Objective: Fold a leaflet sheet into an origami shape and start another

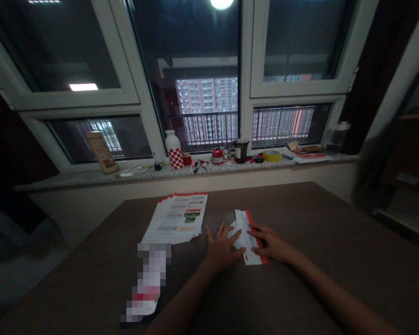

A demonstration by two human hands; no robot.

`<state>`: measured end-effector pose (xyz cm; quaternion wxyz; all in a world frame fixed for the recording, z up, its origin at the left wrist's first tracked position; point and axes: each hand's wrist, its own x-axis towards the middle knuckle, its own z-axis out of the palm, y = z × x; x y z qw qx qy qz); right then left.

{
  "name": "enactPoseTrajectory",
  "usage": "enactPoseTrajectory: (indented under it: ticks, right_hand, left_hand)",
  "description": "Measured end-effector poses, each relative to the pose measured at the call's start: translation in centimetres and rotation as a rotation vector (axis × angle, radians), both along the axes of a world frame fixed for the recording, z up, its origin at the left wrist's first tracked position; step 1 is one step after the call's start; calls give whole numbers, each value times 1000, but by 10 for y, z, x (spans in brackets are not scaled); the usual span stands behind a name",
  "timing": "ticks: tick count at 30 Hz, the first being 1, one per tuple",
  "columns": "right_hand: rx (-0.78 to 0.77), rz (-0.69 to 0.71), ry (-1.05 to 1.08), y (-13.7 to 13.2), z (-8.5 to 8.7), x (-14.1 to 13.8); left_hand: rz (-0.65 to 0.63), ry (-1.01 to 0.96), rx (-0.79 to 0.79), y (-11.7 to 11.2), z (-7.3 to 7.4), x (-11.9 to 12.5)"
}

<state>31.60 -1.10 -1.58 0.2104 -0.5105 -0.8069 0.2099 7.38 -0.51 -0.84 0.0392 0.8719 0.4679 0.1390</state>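
A folded paper sheet (243,228), white with printed lines and an orange-red edge, lies on the brown table (300,298). My left hand (221,249) has its fingers spread, with some fingertips on the sheet's left side and others on the table. From the right, my right hand (270,244) rests its outstretched fingers on the orange-red strip. Both palms face down. To the left of my left hand lies a fanned stack of printed sheets (178,218) with orange-red top edges.
A pixelated object (150,284) lies at the table's front left. Along the windowsill (139,179) stand a checkered bottle (175,151), a brown tumbler (101,152), a dark cup (240,151), a roll of yellow tape (271,156) and a clear jug (337,137).
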Motion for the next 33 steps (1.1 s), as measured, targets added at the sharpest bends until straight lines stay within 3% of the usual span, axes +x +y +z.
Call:
enactPoseTrajectory:
  ticks: [21, 26, 33]
  right_hand:
    - [-61, 106, -9, -12, 9, 8]
    - [30, 60, 85, -9, 5, 7]
    - [158, 28, 15, -10, 3, -2]
  left_hand:
    - [0, -11, -11, 1, -1, -1]
    - [-31, -49, -8, 0, 0, -4]
    - [14, -99, -19, -3, 8, -2]
